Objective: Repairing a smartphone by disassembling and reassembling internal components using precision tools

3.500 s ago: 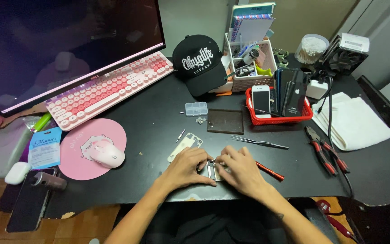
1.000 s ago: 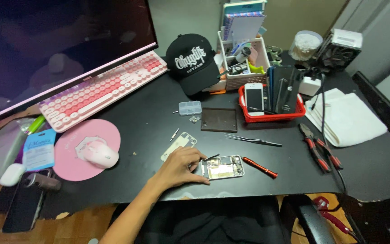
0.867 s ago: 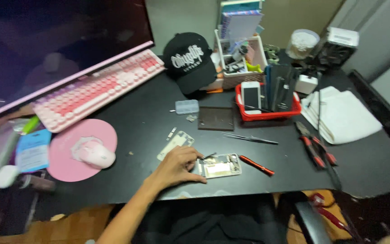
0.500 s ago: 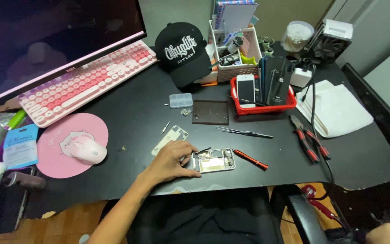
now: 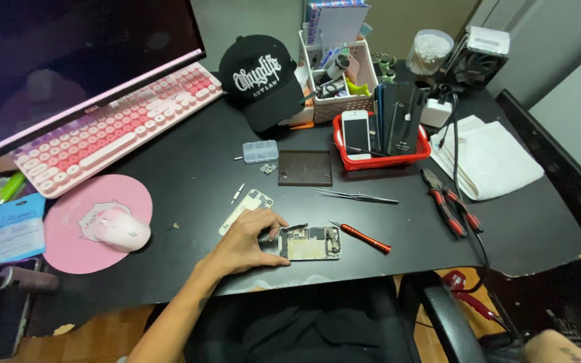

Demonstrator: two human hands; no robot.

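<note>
the left hand [image 5: 247, 238] lies flat on the black desk [image 5: 189, 175] near its front edge, fingers spread loosely, the fingertips [image 5: 278, 233] pressing on the left end of an opened phone [image 5: 311, 243]; it steadies the phone rather than clasping it. the phone lies face-open with its board and metal parts showing, long side running from 9 o'clock to 3 o'clock. the right hand is out of sight, so i cannot tell its state.

just at 3 o'clock of the phone, a red-handled screwdriver [image 5: 361, 236] lies aslant, its tip near the phone's upper right corner. at 12 o'clock of the phone lie tweezers [image 5: 354, 196], and beyond them a dark square mat [image 5: 305, 167]. at 11 o'clock of the hand a pale phone panel [image 5: 245, 210] lies tilted, partly under the fingers. a small clear parts box [image 5: 260, 151] sits further on. red-handled pliers [image 5: 448, 205] lie at 3 o'clock, well apart, beside a folded white cloth [image 5: 489, 161]. a red tray [image 5: 381, 151] with upright phones stands at 1 o'clock, a black cap [image 5: 260, 81] at 12 o'clock. far at 9 o'clock, a pink mouse [image 5: 117, 230] on a pink pad [image 5: 89, 222], and a pink keyboard [image 5: 109, 128] behind.
</note>
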